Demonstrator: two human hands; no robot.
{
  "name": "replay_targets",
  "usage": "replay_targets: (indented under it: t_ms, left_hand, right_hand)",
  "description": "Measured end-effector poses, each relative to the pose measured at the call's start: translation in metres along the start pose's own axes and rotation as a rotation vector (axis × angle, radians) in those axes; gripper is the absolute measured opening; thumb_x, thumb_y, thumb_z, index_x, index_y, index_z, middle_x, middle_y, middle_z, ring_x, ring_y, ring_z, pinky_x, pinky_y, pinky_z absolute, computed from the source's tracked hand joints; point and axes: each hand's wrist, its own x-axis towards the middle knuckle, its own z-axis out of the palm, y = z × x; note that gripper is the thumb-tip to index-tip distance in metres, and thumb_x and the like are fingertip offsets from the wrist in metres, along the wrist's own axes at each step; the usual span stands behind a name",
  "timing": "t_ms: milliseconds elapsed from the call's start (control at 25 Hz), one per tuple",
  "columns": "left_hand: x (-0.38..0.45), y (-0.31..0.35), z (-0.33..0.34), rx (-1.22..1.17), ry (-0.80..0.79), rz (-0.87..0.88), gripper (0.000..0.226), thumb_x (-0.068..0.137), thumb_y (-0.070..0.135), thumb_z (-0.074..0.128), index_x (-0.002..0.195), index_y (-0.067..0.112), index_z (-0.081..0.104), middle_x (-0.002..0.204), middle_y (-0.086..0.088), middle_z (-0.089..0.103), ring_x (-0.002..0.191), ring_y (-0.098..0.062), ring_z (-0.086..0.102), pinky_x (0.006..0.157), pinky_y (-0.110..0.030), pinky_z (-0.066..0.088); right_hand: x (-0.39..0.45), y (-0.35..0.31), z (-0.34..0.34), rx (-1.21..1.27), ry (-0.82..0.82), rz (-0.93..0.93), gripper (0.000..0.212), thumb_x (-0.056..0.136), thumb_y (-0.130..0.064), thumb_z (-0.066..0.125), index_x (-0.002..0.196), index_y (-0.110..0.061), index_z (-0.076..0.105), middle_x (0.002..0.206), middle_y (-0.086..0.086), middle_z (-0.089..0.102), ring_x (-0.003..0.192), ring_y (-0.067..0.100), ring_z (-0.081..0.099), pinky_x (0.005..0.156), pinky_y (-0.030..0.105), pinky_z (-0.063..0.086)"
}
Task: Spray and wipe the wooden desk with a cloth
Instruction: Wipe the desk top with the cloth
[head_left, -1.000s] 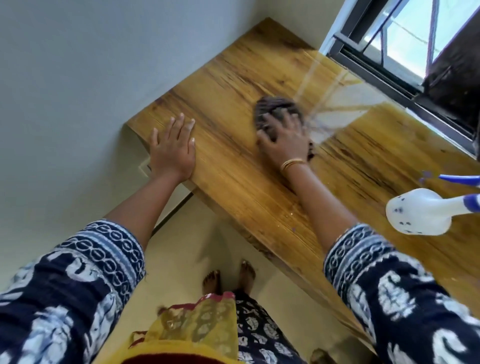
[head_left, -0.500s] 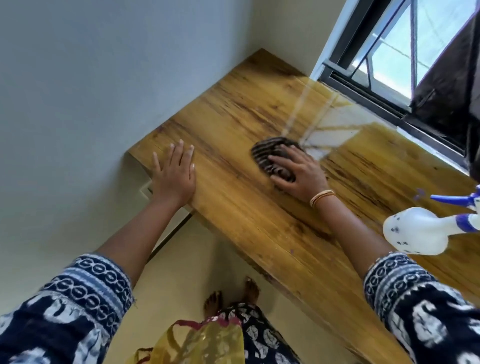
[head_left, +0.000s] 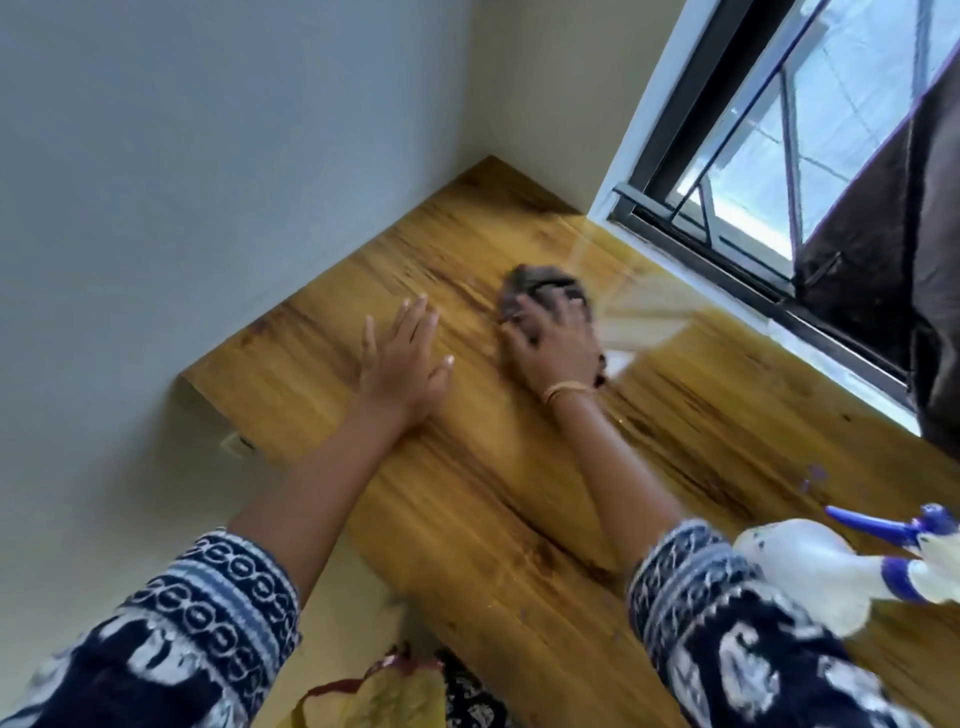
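Both arms wore navy sleeves (head_left: 197, 613) printed with white motifs and chain-link cuff bands; a thin gold bangle (head_left: 563, 389) circled the right wrist.

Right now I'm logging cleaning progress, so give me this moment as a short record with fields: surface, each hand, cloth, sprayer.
surface: wooden desk, set in a wall corner under a window
left hand: flat on the desk, fingers straight, holding nothing
right hand: pressing on the cloth, blurred
cloth: dark, bunched, on the desk beneath the right hand
spray bottle: white with blue trigger, on the desk at the right, untouched
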Motion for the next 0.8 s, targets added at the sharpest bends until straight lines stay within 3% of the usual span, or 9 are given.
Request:
replay_targets:
  t_ms: [80,160,400,520,600,800]
  left_hand:
    - [0.007,0.006,0.012,0.026,-0.002,-0.029,0.064,0.096,0.036,0.046,0.153,0.013,0.025,0.164,-0.005,0.011,0.152,-0.02,0.005,0.118,-0.056,-0.005]
    - [0.01,0.013,0.022,0.029,0.031,-0.068,0.064,0.097,0.036,0.044,0.153,0.012,0.026,0.164,-0.007,0.013,0.152,-0.021,0.006,0.119,-0.054,-0.004]
    - [0.034,0.05,0.034,0.012,0.003,0.05,0.064,0.099,0.04,0.04,0.154,0.013,0.022,0.164,-0.005,0.013,0.152,-0.018,0.005,0.118,-0.049,-0.009]
    - [0.033,0.056,0.042,0.071,0.001,0.045,0.066,0.098,0.044,0.037,0.155,0.014,0.021,0.164,-0.005,0.014,0.152,-0.018,0.006,0.12,-0.05,-0.003]
    - [0.034,0.056,0.044,0.1,0.01,0.046,0.068,0.096,0.048,0.036,0.155,0.015,0.022,0.163,-0.004,0.015,0.151,-0.018,0.008,0.12,-0.05,0.001]
    - [0.036,0.054,0.045,0.147,0.026,0.048,0.072,0.091,0.053,0.029,0.153,0.015,0.025,0.163,-0.003,0.02,0.151,-0.017,0.012,0.12,-0.051,0.009]
  right_hand:
    - [-0.024,-0.016,0.015,-0.033,-0.059,-0.281,0.054,0.092,-0.069,0.036,0.142,-0.049,0.043,0.16,-0.001,0.031,0.148,0.025,0.024,0.12,0.047,0.019]
    - [-0.007,0.0,0.01,-0.028,-0.036,-0.315,0.055,0.091,-0.071,0.035,0.141,-0.049,0.045,0.158,-0.003,0.034,0.148,0.022,0.026,0.12,0.045,0.018]
    - [0.084,0.119,-0.03,-0.042,0.109,0.307,0.062,0.09,-0.072,0.033,0.144,-0.043,0.044,0.159,0.002,0.033,0.146,0.027,0.027,0.118,0.049,0.023]
    - [0.081,0.124,-0.034,-0.007,0.102,0.417,0.059,0.093,-0.067,0.037,0.146,-0.042,0.041,0.162,0.008,0.025,0.148,0.032,0.021,0.12,0.051,0.015]
    - [0.071,0.097,-0.029,-0.071,0.075,0.297,0.059,0.094,-0.068,0.032,0.147,-0.044,0.038,0.162,0.009,0.024,0.148,0.033,0.022,0.121,0.05,0.016]
    - [0.05,0.039,-0.011,-0.111,-0.112,-0.368,0.056,0.093,-0.069,0.035,0.145,-0.051,0.036,0.162,-0.001,0.025,0.15,0.024,0.019,0.121,0.045,0.013]
